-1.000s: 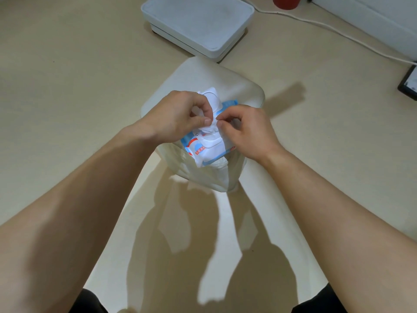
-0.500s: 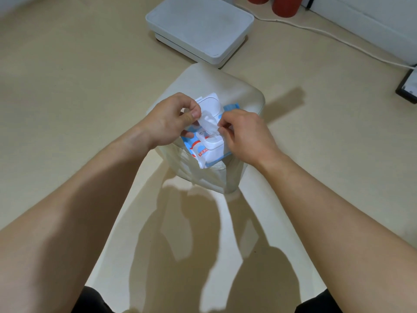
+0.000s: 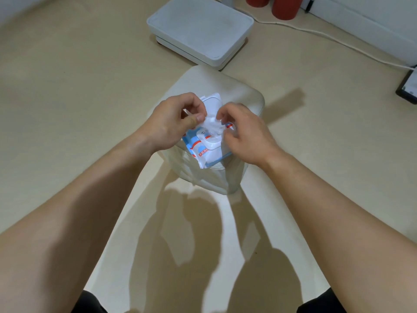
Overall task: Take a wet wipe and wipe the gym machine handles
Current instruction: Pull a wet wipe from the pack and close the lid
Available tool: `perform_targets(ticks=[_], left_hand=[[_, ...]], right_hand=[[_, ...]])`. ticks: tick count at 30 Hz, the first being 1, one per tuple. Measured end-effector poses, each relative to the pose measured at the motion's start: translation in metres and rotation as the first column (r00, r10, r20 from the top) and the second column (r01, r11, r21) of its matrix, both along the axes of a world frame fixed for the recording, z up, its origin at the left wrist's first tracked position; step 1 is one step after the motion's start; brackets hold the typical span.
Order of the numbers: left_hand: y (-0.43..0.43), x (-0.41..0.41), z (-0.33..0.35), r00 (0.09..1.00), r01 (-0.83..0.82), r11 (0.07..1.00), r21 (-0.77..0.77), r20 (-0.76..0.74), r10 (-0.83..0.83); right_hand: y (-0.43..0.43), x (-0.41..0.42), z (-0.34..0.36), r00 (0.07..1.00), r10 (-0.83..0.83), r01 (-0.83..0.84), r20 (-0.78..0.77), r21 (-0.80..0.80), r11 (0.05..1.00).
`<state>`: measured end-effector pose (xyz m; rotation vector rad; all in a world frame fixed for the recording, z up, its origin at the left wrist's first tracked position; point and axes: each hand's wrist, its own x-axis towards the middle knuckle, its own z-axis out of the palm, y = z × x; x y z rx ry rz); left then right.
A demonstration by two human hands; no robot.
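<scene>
I have both hands over the wipe pack (image 3: 204, 154), which lies on the end of a pale padded seat (image 3: 243, 96) with its flip lid (image 3: 212, 101) standing open. My left hand (image 3: 173, 125) pinches the wet wipe (image 3: 212, 125) between thumb and forefinger at the sheet's left edge. My right hand (image 3: 246, 138) has its fingers curled in at the sheet's right edge. I read that as a second pinch, though motion blur softens the fingertips. The wipe is bunched and only part way out of the dispenser opening, so the take step is not finished. The gym machine handles are not in view.

- **Fault 1:** I cannot see either hand pressing the pack down. A firm upward pull could lift the whole pack with the sheet, or drag it towards the near edge of the seat, which it already overhangs, and drop it on the floor.
- **Fault 2:** Pulling the two pinches apart sideways, not upward, could tear the damp sheet at the opening.
- **Fault 3:** Interleaved sheets may follow, so a fast pull could bring out a second wipe.
- **Fault 4:** An open lid would let the pack dry out.

My recommended action is to free one hand, brace the pack and draw the sheet straight up slowly. A white flat box (image 3: 200, 30) and a cable (image 3: 316, 33) lie on the floor beyond, well apart from the work.
</scene>
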<state>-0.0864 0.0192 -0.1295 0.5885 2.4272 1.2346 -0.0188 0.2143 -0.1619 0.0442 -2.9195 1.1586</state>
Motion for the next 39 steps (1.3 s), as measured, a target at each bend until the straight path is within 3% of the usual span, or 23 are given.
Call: perform_targets(ticks=[8,13,17,21,26,28,33,39], left_hand=[[-0.003,0.003,0.005,0.992,0.02,0.977,-0.211,-0.115,-0.045],[-0.001,-0.001,0.008,0.981,0.069,0.954,-0.291,-0.155,-0.118],[-0.002,-0.003,0.01,0.98,0.069,0.962,-0.263,-0.162,-0.114],[0.001,-0.004,0.012,0.954,0.06,0.966,-0.251,-0.27,-0.13],[0.005,-0.007,0.009,0.944,0.046,0.973,-0.224,-0.31,-0.116],[0.004,-0.008,0.005,0.958,0.037,0.982,-0.185,-0.274,-0.087],[0.008,-0.007,0.004,0.957,0.017,0.987,-0.163,-0.284,-0.063],[0.009,-0.006,0.013,0.975,0.063,0.99,-0.128,-0.202,-0.088]], right_hand=[[-0.003,-0.004,0.001,0.97,0.08,-0.074,0.228,-0.036,0.997],[-0.001,-0.004,0.0,0.975,0.084,-0.095,0.206,0.045,0.994],[0.0,-0.006,-0.003,0.981,0.072,-0.084,0.178,0.064,0.994],[0.0,-0.006,-0.001,0.984,0.067,-0.076,0.166,0.046,0.996],[0.002,-0.006,0.01,0.98,0.093,-0.049,0.176,-0.241,0.969],[0.0,-0.008,0.009,0.971,0.117,-0.056,0.207,-0.279,0.959],[0.0,-0.012,-0.006,0.967,0.106,-0.054,0.23,-0.222,0.974],[0.003,-0.011,-0.004,0.979,0.095,-0.088,0.181,-0.046,0.995]])
